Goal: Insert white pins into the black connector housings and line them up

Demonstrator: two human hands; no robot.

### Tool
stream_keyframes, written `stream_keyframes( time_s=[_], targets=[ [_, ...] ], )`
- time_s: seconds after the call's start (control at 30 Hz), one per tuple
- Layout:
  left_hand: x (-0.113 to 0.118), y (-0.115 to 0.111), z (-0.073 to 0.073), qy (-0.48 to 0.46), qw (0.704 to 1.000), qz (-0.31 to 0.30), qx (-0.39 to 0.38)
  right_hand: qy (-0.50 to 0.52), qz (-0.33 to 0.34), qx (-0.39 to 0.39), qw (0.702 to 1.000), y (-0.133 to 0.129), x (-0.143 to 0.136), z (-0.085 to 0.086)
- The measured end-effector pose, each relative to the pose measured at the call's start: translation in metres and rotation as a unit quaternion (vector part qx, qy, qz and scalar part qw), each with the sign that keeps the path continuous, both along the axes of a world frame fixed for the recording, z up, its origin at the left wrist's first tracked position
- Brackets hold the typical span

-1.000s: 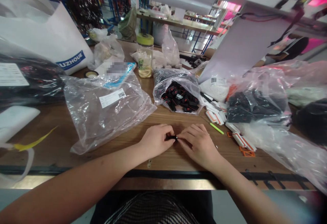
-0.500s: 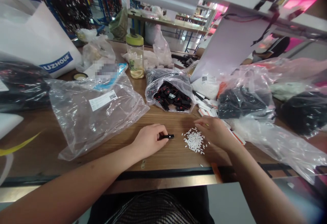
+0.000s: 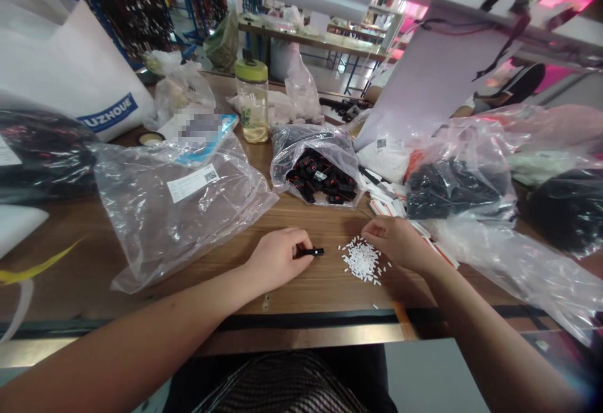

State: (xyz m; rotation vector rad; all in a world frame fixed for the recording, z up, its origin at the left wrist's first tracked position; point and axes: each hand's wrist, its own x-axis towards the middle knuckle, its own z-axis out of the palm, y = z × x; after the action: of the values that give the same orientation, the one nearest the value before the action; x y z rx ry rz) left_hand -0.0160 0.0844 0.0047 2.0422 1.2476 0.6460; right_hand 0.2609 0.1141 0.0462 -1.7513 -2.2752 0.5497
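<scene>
My left hand (image 3: 281, 253) rests on the wooden table (image 3: 226, 237), its thumb and fingers closed on a small black plastic part (image 3: 316, 252). One end of that part sticks out to the right, with a white spot on it; the rest is hidden in the fingers. A loose pile of tiny white pieces (image 3: 362, 260) lies just right of it. At the pile's upper right edge is my right hand (image 3: 396, 240), fingers curled and tips together. Whatever is between those fingertips is too small to make out. Beyond the hands, an open clear bag (image 3: 279, 168) holds many black parts (image 3: 320, 176).
A large clear bag (image 3: 155, 231) with a label lies at left. Behind stands a bottle (image 3: 252, 102) with a green lid. White-and-orange strips (image 3: 389, 203) and a bag of dark items (image 3: 459, 184) are at right. The table's front edge (image 3: 306, 336) runs close to me.
My right hand's fingers have drawn together and curled at the pile's edge; they were stretched further out before. My left hand keeps its hold on the black part. The whole view has shifted slightly.
</scene>
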Motion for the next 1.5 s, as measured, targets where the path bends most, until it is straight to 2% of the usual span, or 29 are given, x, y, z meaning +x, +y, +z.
stream_keyframes(
  time_s=[0.07,0.13,0.2,0.3,0.4,0.57,0.73,0.83,1.0,1.07,1.17,1.27,1.37,1.5],
  targets=[
    [0.000,0.000,0.000,-0.001,1.000,0.000,0.002,0.064,0.018,-0.005,0.998,-0.006,-0.019,0.003],
    [0.000,-0.001,0.000,-0.002,1.000,0.002,0.001,0.122,0.077,0.005,0.990,-0.015,-0.042,0.004],
    [0.000,-0.001,0.000,-0.005,1.000,0.004,-0.002,0.124,0.131,0.030,0.983,-0.021,-0.063,0.002],
    [0.000,-0.002,0.002,-0.001,1.000,0.002,0.000,0.082,0.168,0.062,0.980,-0.025,-0.080,-0.005],
    [-0.001,-0.002,0.004,0.008,1.000,0.001,0.003,0.046,0.184,0.067,0.980,-0.023,-0.081,-0.008],
    [0.000,-0.002,0.003,0.007,1.000,0.000,0.002,0.008,0.207,0.088,0.974,-0.025,-0.083,-0.003],
    [0.000,-0.001,0.001,0.007,1.000,0.005,-0.001,-0.063,0.260,0.161,0.950,-0.030,-0.084,-0.003],
    [0.000,-0.001,0.000,0.012,1.000,0.007,-0.002,-0.074,0.263,0.195,0.942,-0.033,-0.083,-0.006],
    [0.000,-0.001,-0.001,0.010,1.000,0.006,0.003,-0.080,0.274,0.192,0.939,-0.038,-0.083,-0.007],
    [0.001,-0.001,-0.001,0.010,1.000,0.009,0.004,-0.054,0.270,0.158,0.948,-0.031,-0.082,-0.004],
    [0.001,0.000,0.001,0.017,1.000,0.009,0.006,-0.008,0.230,0.113,0.967,-0.002,-0.078,0.002],
    [0.001,0.002,0.000,0.019,1.000,0.015,0.019,-0.031,0.111,0.120,0.986,0.037,-0.080,0.004],
    [-0.001,0.005,-0.003,0.020,0.999,0.026,0.042,-0.029,0.066,0.094,0.993,0.066,-0.094,-0.003],
    [-0.003,0.007,-0.006,0.023,0.998,0.027,0.055,-0.017,0.046,0.083,0.995,0.079,-0.110,-0.016]
  ],
)
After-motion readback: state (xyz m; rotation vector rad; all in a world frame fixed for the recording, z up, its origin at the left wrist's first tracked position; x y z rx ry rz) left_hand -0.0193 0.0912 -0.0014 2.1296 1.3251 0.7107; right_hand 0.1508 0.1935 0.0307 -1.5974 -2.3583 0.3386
